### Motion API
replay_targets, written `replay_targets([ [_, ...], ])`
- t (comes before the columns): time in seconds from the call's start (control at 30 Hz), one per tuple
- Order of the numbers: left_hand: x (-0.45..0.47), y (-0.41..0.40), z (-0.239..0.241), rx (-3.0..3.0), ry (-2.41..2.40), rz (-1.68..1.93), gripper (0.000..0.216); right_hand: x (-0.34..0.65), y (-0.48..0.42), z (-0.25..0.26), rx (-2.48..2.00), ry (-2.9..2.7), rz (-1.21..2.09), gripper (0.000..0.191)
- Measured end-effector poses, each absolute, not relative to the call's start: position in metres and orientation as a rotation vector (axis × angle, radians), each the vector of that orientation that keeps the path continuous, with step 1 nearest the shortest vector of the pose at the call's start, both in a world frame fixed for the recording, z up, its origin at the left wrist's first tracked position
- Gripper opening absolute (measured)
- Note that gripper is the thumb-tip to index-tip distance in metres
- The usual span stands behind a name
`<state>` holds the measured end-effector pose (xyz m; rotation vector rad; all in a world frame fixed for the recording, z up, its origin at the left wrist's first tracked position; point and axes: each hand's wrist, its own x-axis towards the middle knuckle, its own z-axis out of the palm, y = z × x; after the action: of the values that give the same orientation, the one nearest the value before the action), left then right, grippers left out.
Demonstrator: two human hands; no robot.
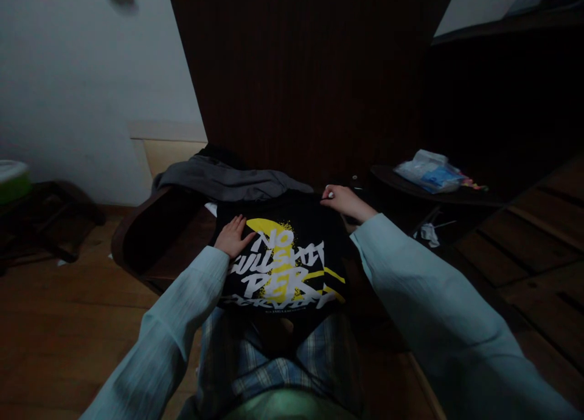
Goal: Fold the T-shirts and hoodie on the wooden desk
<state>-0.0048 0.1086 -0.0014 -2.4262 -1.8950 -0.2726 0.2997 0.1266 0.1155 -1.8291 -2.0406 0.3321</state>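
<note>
A black T-shirt (pixel 337 237) with white lettering and yellow splashes lies spread in front of me, its lower edge near my knees. My left hand (pixel 233 236) rests flat on its left side, fingers stretched out beside the yellow patch. At the far right corner, the fingers of my right hand (pixel 343 201) are pinched together on the black cloth. A small white spot shows at those fingertips, too dim to make out. Behind the T-shirt, a crumpled grey garment (pixel 228 180) lies against the dark wooden panel.
The T-shirt lies over a dark wooden seat with a rounded arm (pixel 132 237) on the left. To the right, a plastic packet (pixel 431 172) sits on a dark ledge, with a crumpled white scrap (pixel 429 234) below. A green container (pixel 13 183) stands far left on a dark stool.
</note>
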Motion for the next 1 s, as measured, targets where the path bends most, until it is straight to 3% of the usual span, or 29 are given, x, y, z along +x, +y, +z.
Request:
replay_targets([
  [0.13, -0.006, 0.109, -0.002, -2.426, -1.891, -0.288, 0.065, 0.280, 0.127, 0.111, -1.332, -1.960, 1.032, 0.036],
  [0.2, -0.006, 0.109, -0.003, -2.433, -1.893, -0.290, 0.066, 0.285, 0.124, 0.104, -1.267, -1.941, 1.129, 0.039],
  [0.63, -0.005, 0.109, -0.003, -2.439, -1.925, -0.318, 0.065, 0.305, 0.038, 0.000, -1.335, -2.350, 0.246, 0.031],
  [0.8, -0.004, 0.107, 0.000, -2.454, -1.933, -0.275, 0.066, 0.288, 0.042, 0.013, -1.456, -2.330, 0.030, 0.019],
  [1.0, -0.006, 0.109, -0.001, -2.450, -1.923, -0.284, 0.065, 0.288, 0.045, 0.024, -1.286, -2.315, 0.057, 0.023],
])
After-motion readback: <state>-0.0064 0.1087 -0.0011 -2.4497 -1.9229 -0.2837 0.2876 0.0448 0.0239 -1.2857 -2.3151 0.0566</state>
